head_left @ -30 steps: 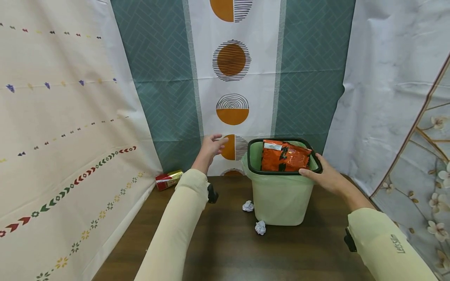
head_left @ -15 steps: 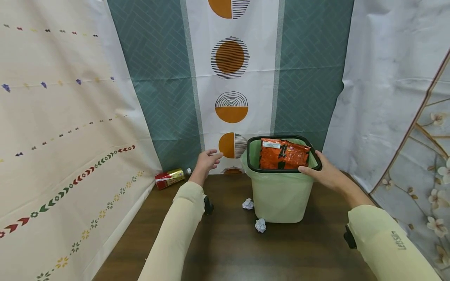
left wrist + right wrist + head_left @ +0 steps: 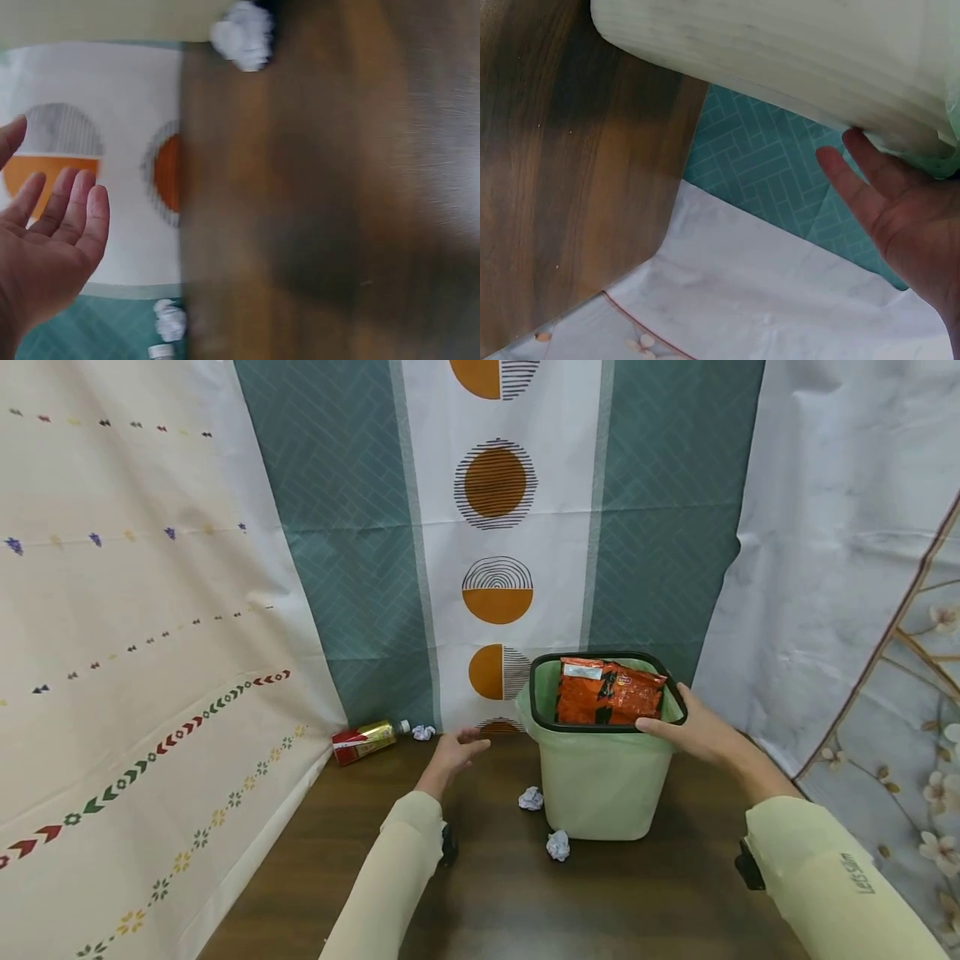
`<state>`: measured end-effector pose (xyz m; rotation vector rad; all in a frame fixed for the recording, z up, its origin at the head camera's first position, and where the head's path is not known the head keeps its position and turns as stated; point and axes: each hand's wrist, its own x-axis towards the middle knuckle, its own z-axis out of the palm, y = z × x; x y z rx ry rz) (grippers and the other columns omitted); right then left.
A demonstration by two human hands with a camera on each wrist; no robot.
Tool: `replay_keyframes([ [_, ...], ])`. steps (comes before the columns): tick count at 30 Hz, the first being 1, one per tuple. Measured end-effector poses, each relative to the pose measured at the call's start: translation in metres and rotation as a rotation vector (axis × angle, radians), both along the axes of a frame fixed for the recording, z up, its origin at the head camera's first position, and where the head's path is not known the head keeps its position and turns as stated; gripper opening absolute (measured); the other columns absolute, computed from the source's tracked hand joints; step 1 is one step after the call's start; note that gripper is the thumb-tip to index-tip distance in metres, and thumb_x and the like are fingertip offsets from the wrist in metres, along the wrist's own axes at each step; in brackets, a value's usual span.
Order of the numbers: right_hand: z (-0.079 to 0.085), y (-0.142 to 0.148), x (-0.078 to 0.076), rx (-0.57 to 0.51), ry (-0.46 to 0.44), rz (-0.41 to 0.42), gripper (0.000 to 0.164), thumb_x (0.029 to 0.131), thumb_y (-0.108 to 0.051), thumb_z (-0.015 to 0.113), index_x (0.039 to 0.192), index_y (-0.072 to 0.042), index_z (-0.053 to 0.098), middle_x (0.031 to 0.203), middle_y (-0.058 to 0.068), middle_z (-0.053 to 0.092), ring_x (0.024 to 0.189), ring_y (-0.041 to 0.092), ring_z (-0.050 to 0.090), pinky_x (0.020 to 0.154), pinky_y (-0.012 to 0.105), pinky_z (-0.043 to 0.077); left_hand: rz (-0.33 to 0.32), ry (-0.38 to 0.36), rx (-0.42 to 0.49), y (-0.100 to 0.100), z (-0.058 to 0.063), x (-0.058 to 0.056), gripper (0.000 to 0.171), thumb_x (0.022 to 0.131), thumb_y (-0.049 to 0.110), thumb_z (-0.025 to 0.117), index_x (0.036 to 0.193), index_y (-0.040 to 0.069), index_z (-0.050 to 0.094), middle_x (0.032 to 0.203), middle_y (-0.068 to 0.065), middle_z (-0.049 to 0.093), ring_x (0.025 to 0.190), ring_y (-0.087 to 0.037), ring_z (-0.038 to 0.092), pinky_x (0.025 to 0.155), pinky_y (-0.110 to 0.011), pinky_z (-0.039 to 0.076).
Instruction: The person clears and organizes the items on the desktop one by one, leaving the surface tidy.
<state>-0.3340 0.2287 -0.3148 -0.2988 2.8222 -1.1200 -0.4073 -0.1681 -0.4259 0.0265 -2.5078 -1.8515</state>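
My left hand [image 3: 452, 753] hangs over the back of the table, palm facing right, fingers loosely spread, holding nothing. In the left wrist view that hand [image 3: 56, 240] shows an empty palm. My right hand [image 3: 693, 731] holds the right front corner of a pale green trash bin [image 3: 603, 789], thumb over the black rim and fingers along the outside wall. Two of its fingertips reach toward the bin's wall in the right wrist view; the thumb is hidden there. An orange-red snack bag [image 3: 607, 693] fills the lined bin's opening.
Crumpled paper balls lie on the table [image 3: 480, 902]: one [image 3: 531, 799] beside the bin, one [image 3: 558, 846] at its front, one [image 3: 423, 732] at the back. A red-and-gold bottle [image 3: 365, 742] lies on its side at the back left. Patterned curtains hang behind and at both sides.
My left hand has come down toward the table, uncovering the bottle's cap and a paper ball at the back. The right hand keeps its place on the bin.
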Motion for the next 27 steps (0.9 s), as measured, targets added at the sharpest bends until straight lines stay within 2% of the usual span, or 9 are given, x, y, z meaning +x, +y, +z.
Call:
replay_keyframes([
  [6,-0.012,0.006,0.004,0.019,-0.009,-0.009,0.116,0.092,-0.063,0.057,0.153,0.003,-0.017,0.154,0.041,-0.003,0.138,0.061,0.008,0.103,0.075,0.020,-0.085,-0.028,-0.110,0.013,-0.051,0.007,0.053,0.092,0.027,0.073,0.136,0.004,0.056,0.129,-0.018,0.058,0.117,-0.034,0.056,0.101,-0.051,0.044],
  [11,-0.020,0.008,0.006,-0.038,-0.031,-0.004,0.117,0.092,-0.060,0.059,0.152,0.002,-0.019,0.155,0.040,-0.008,0.139,0.061,0.003,0.103,0.075,0.018,-0.146,-0.047,-0.153,0.021,-0.078,0.011,0.053,0.090,0.030,0.075,0.135,0.007,0.058,0.130,-0.018,0.057,0.115,-0.033,0.055,0.101,-0.053,0.043],
  [15,-0.019,0.007,0.003,-0.069,-0.047,0.006,0.117,0.092,-0.059,0.059,0.152,0.000,-0.022,0.156,0.037,-0.012,0.140,0.059,0.000,0.104,0.075,0.016,-0.166,-0.062,-0.167,0.025,-0.088,0.009,0.055,0.090,0.028,0.075,0.137,0.007,0.056,0.130,-0.016,0.058,0.116,-0.033,0.055,0.103,-0.054,0.042],
  [20,-0.009,0.005,-0.002,-0.076,-0.044,0.009,0.118,0.092,-0.062,0.058,0.152,-0.003,-0.024,0.156,0.035,-0.014,0.141,0.058,-0.002,0.104,0.075,0.015,-0.202,-0.056,-0.176,0.032,-0.093,-0.001,0.057,0.089,0.026,0.076,0.139,0.006,0.055,0.127,-0.013,0.060,0.114,-0.031,0.056,0.102,-0.054,0.042],
  [27,-0.004,0.003,-0.004,-0.090,-0.005,0.017,0.117,0.091,-0.058,0.062,0.153,0.001,-0.019,0.157,0.036,-0.010,0.142,0.057,0.001,0.106,0.073,0.015,-0.248,-0.042,-0.134,0.044,-0.102,-0.008,0.060,0.086,0.019,0.079,0.139,0.004,0.054,0.123,-0.012,0.063,0.112,-0.029,0.059,0.098,-0.051,0.045],
])
